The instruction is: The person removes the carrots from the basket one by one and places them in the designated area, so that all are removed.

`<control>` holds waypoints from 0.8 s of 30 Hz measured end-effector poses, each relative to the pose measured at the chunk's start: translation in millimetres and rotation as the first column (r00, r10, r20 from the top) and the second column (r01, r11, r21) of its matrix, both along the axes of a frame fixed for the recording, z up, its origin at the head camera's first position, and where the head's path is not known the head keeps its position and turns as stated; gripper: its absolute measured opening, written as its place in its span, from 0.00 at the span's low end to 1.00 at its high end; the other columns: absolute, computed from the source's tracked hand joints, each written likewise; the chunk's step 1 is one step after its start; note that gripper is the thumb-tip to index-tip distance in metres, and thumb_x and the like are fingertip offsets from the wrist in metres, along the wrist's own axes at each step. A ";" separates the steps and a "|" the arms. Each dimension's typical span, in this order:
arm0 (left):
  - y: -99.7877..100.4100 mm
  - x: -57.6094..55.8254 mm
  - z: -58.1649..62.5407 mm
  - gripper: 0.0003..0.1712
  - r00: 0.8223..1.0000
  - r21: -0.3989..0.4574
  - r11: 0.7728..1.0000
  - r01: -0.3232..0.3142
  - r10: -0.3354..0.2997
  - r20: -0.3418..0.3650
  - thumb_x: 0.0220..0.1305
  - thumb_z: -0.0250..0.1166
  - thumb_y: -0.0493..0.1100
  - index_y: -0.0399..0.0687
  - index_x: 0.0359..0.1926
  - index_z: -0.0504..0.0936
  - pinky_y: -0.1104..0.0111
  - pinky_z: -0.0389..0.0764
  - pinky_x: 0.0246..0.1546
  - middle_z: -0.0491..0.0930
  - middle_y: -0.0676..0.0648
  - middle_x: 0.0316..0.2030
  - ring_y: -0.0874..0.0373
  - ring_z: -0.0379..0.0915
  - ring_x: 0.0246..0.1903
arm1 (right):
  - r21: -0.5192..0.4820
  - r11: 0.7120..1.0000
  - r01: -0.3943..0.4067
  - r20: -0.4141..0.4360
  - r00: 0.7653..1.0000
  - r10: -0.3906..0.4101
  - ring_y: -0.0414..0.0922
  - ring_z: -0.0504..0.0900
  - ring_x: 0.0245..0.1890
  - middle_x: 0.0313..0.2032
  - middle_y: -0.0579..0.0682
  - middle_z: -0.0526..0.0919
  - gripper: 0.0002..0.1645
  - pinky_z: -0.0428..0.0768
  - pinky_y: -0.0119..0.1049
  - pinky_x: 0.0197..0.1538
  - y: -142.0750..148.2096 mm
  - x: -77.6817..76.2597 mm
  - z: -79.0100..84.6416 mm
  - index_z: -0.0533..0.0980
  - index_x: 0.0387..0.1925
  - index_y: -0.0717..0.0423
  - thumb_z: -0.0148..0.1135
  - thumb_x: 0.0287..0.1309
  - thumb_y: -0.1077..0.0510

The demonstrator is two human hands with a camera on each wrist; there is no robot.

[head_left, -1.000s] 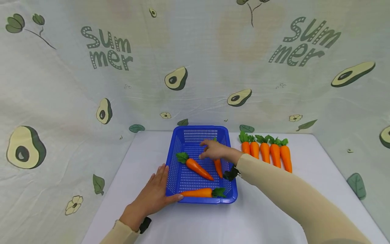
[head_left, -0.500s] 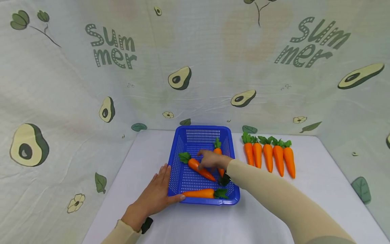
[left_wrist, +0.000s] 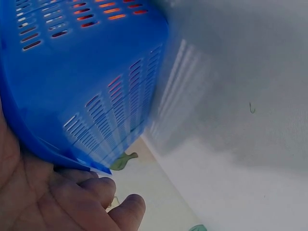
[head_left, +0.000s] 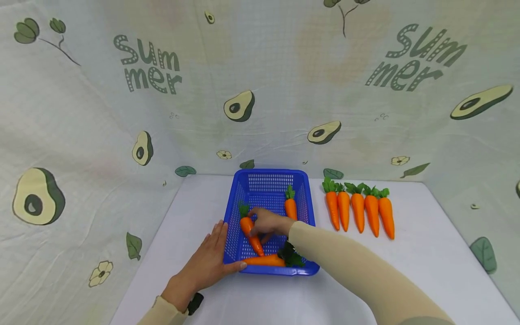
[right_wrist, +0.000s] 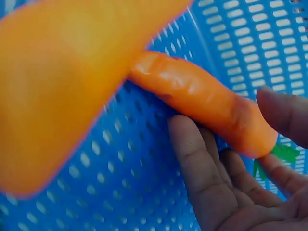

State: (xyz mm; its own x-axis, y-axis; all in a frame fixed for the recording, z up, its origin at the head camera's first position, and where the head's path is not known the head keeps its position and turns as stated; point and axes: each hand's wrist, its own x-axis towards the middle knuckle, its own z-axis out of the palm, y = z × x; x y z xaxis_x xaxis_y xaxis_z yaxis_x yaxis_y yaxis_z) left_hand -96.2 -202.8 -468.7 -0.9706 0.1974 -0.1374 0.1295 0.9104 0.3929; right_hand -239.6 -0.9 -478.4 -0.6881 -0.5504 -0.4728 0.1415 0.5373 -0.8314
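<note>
A blue perforated plastic basket point(head_left: 266, 169) stands on the white table. My left hand point(head_left: 209, 257) rests against its front left corner, fingers straight along the left side and thumb on the front rim. Inside the basket, my right hand point(head_left: 268, 223) holds a carrot point(head_left: 246, 225) between thumb and fingers, near its leafy end. In the right wrist view, this carrot point(right_wrist: 192, 91) lies between the thumb and the fingertips. A second carrot point(head_left: 264, 261) lies along the basket's front wall, its leaves partly behind the wrist. A third carrot point(head_left: 290, 207) lies at the right side, its lower part hidden by the arm.
Several carrots point(head_left: 358, 212) lie side by side on the table point(head_left: 410, 216) to the right of the basket, leaves pointing away. A printed cloth point(head_left: 276, 104) hangs behind and around the table.
My right hand has moved left and nearer in the basket. The carrot at its fingers has shifted left and turned to lie steeper. My left hand has stayed at the corner.
</note>
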 end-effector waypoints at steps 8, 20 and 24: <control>-0.5 0.8 -0.3 0.73 1.000 0.001 1.000 0.014 -0.014 0.002 0.59 0.63 0.82 0.35 0.84 0.45 0.41 0.50 0.81 0.42 0.34 0.84 0.38 0.41 0.84 | 0.061 0.998 -0.021 -0.061 0.998 0.025 0.51 0.88 0.34 0.43 0.57 0.83 0.38 0.91 0.52 0.39 -8.6 16.3 -1.2 0.68 0.72 0.56 0.73 0.63 0.62; 0.0 1.1 -1.0 0.73 1.000 -0.001 1.000 0.020 -0.020 0.008 0.61 0.62 0.81 0.36 0.84 0.44 0.40 0.50 0.81 0.40 0.35 0.85 0.38 0.41 0.84 | -0.098 0.995 0.027 0.013 1.000 -0.026 0.54 0.88 0.37 0.46 0.61 0.82 0.38 0.91 0.51 0.37 -6.7 12.7 -8.1 0.68 0.69 0.54 0.74 0.61 0.65; -1.0 1.6 -0.1 0.74 1.000 -0.008 1.000 0.016 -0.016 0.009 0.59 0.62 0.83 0.36 0.84 0.44 0.40 0.50 0.81 0.40 0.35 0.85 0.38 0.42 0.83 | -0.218 0.973 0.072 0.055 0.997 -0.062 0.54 0.88 0.41 0.49 0.62 0.82 0.39 0.91 0.54 0.41 -2.7 6.8 -6.1 0.65 0.72 0.54 0.72 0.64 0.65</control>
